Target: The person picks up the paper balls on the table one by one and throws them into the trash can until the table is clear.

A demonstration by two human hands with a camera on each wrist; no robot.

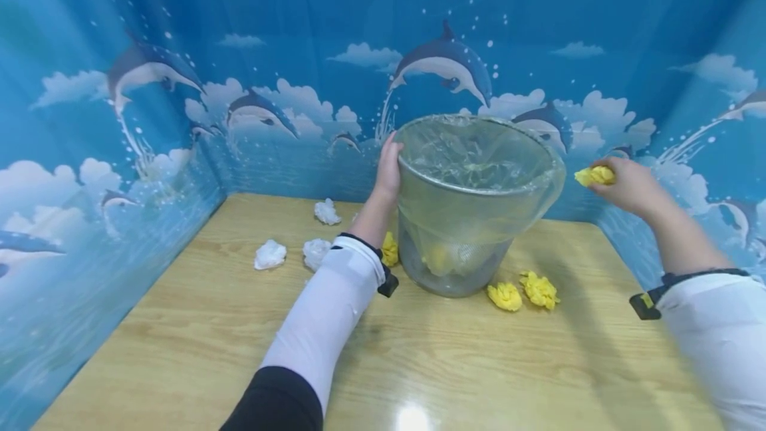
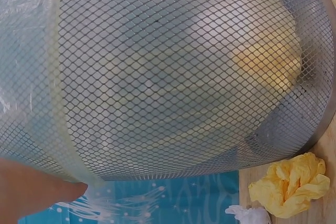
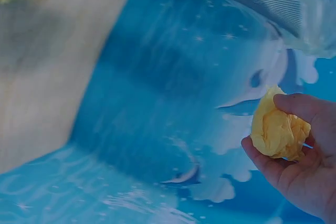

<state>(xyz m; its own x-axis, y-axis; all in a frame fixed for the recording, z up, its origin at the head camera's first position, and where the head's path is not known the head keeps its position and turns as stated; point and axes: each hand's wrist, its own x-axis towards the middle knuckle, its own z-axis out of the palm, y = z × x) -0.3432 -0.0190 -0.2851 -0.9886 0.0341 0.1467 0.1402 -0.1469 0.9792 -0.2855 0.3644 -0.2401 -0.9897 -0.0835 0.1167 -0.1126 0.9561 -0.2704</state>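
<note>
A mesh wastebasket (image 1: 455,218) with a clear yellowish plastic liner (image 1: 479,151) stands on the table, its mouth leaning to the right. My left hand (image 1: 389,168) holds its left side at the rim; in the left wrist view a finger (image 2: 42,190) lies against the lined wall. Yellow and white wads (image 2: 268,59) show through the mesh near the bottom. To the right of the rim, my right hand (image 1: 631,185) pinches a crumpled yellow paper ball (image 3: 278,127) between thumb and fingers, raised above the table.
Two yellow paper balls (image 1: 538,290) lie at the basket's front right, another yellow ball (image 1: 389,249) by its left side. Several white crumpled balls (image 1: 270,255) are on the left of the wooden table (image 1: 479,364). A dolphin-printed curtain (image 1: 335,32) encloses the back and sides.
</note>
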